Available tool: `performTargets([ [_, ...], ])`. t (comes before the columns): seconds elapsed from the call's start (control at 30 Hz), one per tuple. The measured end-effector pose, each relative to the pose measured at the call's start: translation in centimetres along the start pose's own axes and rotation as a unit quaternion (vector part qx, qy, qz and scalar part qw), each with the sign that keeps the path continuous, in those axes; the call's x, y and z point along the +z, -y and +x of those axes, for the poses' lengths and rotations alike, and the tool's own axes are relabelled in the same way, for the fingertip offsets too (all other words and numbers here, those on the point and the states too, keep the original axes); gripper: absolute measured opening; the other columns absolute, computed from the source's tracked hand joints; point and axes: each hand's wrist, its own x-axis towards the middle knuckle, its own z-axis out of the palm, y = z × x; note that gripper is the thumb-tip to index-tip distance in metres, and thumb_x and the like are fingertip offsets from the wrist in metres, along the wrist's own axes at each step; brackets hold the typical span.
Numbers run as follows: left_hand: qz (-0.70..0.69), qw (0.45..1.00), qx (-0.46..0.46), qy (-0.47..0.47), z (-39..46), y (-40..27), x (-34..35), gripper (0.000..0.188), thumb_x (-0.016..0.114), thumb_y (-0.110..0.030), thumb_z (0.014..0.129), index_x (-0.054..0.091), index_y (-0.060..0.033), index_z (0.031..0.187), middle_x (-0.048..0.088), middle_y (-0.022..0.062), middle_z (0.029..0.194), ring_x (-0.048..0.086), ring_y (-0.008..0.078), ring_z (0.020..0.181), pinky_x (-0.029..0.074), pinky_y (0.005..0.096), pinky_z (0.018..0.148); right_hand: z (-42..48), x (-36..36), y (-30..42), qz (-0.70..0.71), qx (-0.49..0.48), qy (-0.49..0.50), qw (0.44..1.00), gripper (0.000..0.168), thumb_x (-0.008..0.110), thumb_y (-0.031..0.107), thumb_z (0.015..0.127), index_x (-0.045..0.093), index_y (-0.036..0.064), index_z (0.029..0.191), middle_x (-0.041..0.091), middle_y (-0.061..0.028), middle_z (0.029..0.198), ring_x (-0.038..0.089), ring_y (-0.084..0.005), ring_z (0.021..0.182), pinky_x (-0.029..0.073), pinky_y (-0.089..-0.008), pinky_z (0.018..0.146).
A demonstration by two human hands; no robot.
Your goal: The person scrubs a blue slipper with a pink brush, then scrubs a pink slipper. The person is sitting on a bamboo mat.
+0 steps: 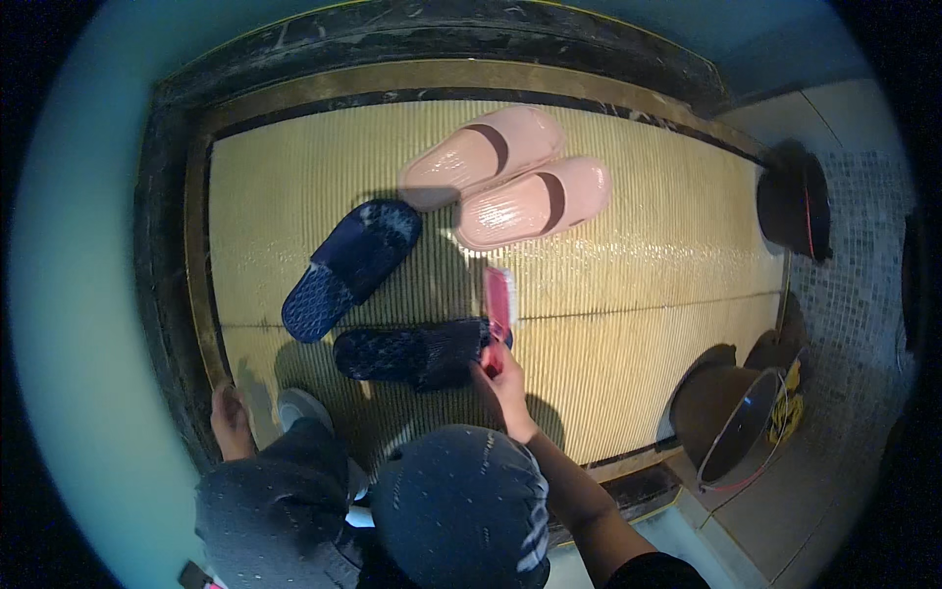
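Note:
In my right hand (502,379) is the handle of a pink scrubbing brush (499,298) with white bristles, held upright in the picture beside the toe of a dark blue slipper (412,355). A second dark blue slipper (353,269) lies tilted further up and left, whitish patches on its toe. Its toe end is close to the heel of one pink slipper (482,158); the other pink slipper (533,202) lies alongside. Down at the left, my left hand (232,420) hangs by my knee near the floor's dark border, its fingers partly curled; whether it holds anything is unclear.
Wet ribbed beige floor tiles (625,294) lie inside a dark stone border (165,294). A dark bucket (725,423) with a wire handle stands at the lower right, something yellow beside it. Another dark container (793,202) is at the upper right, near small mosaic tiles (861,221).

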Motion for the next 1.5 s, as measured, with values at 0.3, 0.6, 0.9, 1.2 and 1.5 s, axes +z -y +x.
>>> performTargets([
  [0.3, 0.142, 0.911, 0.357, 0.148, 8.4, -11.1, 19.3, 0.055, 0.071, -0.017, 0.071, 0.05, -0.0178, 0.122, 0.041, 0.029, 0.124, 0.045, 0.0419, 0.113, 0.041, 0.044, 0.092, 5.9, 2.3, 5.1, -0.029, -0.146, -0.033, 0.988, 0.022, 0.064, 0.005, 0.08, 0.055, 0.002, 0.101, 0.059, -0.0056, 0.092, 0.053, -0.0094, 0.082, 0.043, -0.0227, 0.07],
  [0.6, 0.073, 0.89, 0.446, -0.063, 11.9, -11.5, 11.1, 0.027, 0.06, 0.0, 0.075, 0.057, -0.0033, 0.103, 0.059, 0.0138, 0.099, 0.058, 0.0277, 0.092, 0.044, 0.0341, 0.083, 18.9, -10.1, 10.2, -0.339, -0.24, -0.243, 0.877, 0.03, 0.076, 0.018, 0.065, 0.057, 0.0, 0.079, 0.053, -0.0202, 0.108, 0.05, -0.0349, 0.102, 0.041, -0.041, 0.088],
  [0.9, 0.482, 0.837, 0.22, 0.138, 13.0, -18.8, 7.1, 0.073, 0.066, 0.0, 0.069, 0.035, -0.0162, 0.134, 0.058, 0.0198, 0.106, 0.055, 0.0361, 0.1, 0.044, 0.0414, 0.086, 13.3, -8.4, 5.5, -0.307, -0.255, -0.204, 0.894, 0.028, 0.072, 0.018, 0.06, 0.055, -0.002, 0.071, 0.05, -0.0241, 0.117, 0.048, -0.0397, 0.105, 0.039, -0.0447, 0.092],
  [1.2, 0.435, 0.53, 0.43, 0.587, 8.6, -29.0, 19.0, 0.044, 0.059, -0.03, 0.082, 0.053, -0.0012, 0.114, 0.058, 0.019, 0.103, 0.058, 0.0299, 0.096, 0.046, 0.0387, 0.086, 3.2, -10.0, 2.3, 0.148, -0.022, -0.351, 0.924, 0.022, 0.059, 0.019, 0.088, 0.054, 0.004, 0.073, 0.053, -0.0024, 0.066, 0.051, -0.0077, 0.052, 0.041, -0.0217, 0.045],
  [1.5, -0.135, 0.87, 0.065, 0.47, 2.7, -18.7, 42.7, 0.042, 0.049, -0.022, 0.091, 0.043, 0.007, 0.121, 0.053, 0.0164, 0.119, 0.052, 0.023, 0.108, 0.042, 0.0339, 0.095, 0.3, -6.6, -2.5, -0.005, -0.024, -0.257, 0.966, 0.038, 0.056, 0.004, 0.081, 0.048, 0.006, 0.117, 0.051, 0.0026, 0.066, 0.044, -0.0038, 0.051, 0.036, -0.0183, 0.046],
])
